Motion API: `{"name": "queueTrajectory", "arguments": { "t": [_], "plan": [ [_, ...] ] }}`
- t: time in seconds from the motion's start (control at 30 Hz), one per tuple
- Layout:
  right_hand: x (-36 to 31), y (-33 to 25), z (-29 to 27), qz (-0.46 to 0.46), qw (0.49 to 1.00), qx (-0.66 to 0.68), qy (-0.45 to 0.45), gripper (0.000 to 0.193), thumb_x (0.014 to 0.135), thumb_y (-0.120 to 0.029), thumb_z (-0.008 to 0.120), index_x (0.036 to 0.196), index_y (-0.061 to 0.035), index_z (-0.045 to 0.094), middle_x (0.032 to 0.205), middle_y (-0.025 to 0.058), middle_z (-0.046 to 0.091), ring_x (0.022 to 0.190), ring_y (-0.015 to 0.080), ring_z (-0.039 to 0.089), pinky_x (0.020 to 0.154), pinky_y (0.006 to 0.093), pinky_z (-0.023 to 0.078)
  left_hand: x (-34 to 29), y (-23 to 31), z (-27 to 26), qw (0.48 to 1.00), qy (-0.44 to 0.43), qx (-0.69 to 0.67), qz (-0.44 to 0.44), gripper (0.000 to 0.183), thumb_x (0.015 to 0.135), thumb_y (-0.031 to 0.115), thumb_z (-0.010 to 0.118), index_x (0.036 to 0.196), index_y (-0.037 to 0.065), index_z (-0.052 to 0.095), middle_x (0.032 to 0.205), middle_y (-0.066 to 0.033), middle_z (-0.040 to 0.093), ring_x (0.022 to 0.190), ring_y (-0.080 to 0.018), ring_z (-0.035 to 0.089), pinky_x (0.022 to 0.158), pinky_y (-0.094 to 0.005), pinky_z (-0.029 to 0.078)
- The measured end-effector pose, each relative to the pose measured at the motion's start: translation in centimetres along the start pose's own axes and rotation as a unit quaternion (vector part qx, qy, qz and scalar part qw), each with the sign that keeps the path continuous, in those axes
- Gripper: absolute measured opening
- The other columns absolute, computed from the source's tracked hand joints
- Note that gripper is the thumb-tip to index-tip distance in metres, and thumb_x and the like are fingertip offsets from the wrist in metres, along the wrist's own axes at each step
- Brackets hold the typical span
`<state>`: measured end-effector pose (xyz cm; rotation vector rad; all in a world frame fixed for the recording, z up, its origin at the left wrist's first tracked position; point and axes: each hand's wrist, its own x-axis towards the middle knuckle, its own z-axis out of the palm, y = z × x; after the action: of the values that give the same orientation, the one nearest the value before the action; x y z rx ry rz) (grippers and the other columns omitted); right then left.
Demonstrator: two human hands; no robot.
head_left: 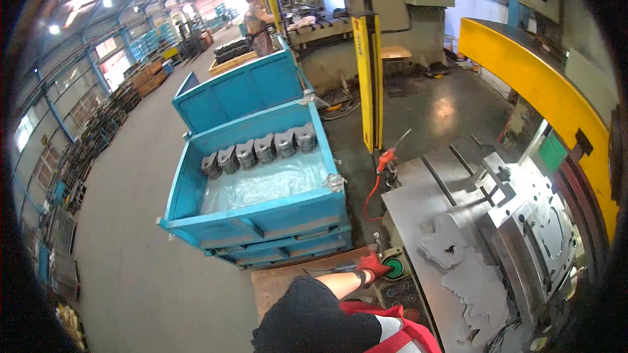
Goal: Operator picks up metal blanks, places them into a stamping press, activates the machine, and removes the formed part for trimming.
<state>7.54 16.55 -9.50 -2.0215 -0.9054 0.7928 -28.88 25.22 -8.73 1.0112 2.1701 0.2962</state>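
Left hand (pixel 371 266), red-gloved, is right at the round green button (pixel 394 268); can't tell if it's touching or how the fingers are set. Right hand's out of view. Button sits just beside a metal table (pixel 409 204) with jagged flat pieces (pixel 479 295); further left, a blue bin (pixel 275 223) holds stacked grey parts (pixel 265 149).

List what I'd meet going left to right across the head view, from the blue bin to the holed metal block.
Blue bin with stacked grey metal parts → red-gloved left hand → round green button → flat, irregular grey metal piece → holed metal block.
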Motion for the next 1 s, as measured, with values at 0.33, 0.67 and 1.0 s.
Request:
{"name": "queueTrajectory", "arguments": {
  "t": [0.33,0.67,1.0],
  "plan": [
    [1.0,-0.5,0.7,0.032,0.998,0.008,-0.056,0.045,0.081,-0.021,0.056,0.118,0.0009,0.044,0.113,0.0162,0.050,0.100,0.0278,0.050,0.085,0.0393,0.040,-0.5,1.6,0.6,0.997,0.032,-0.045,-0.059,0.093,0.055,0.047,0.073,0.128,0.008,0.029,0.115,-0.0268,0.043,0.103,-0.0405,0.049,0.084,-0.0460,0.042],
    [0.1,0.6,0.1,0.085,0.993,0.034,-0.073,0.053,0.078,-0.026,0.061,0.120,-0.0005,0.041,0.114,0.0148,0.050,0.099,0.0268,0.051,0.082,0.0399,0.042,-0.4,0.5,0.9,0.996,0.038,-0.068,-0.038,0.087,0.055,0.051,0.071,0.122,0.008,0.034,0.114,-0.0283,0.041,0.103,-0.0429,0.048,0.084,-0.0465,0.042],
    [-7.9,9.9,-5.9,0.275,0.921,0.277,0.006,0.061,0.075,-0.030,0.065,0.122,-0.0018,0.038,0.114,0.0135,0.049,0.098,0.0259,0.052,0.079,0.0405,0.044,0.2,-1.8,-4.4,0.972,0.086,-0.212,0.060,0.053,0.085,0.048,0.045,0.067,-0.001,0.057,0.060,-0.0102,0.058,0.055,-0.0244,0.055,0.047,-0.0423,0.037]
  ]
}}
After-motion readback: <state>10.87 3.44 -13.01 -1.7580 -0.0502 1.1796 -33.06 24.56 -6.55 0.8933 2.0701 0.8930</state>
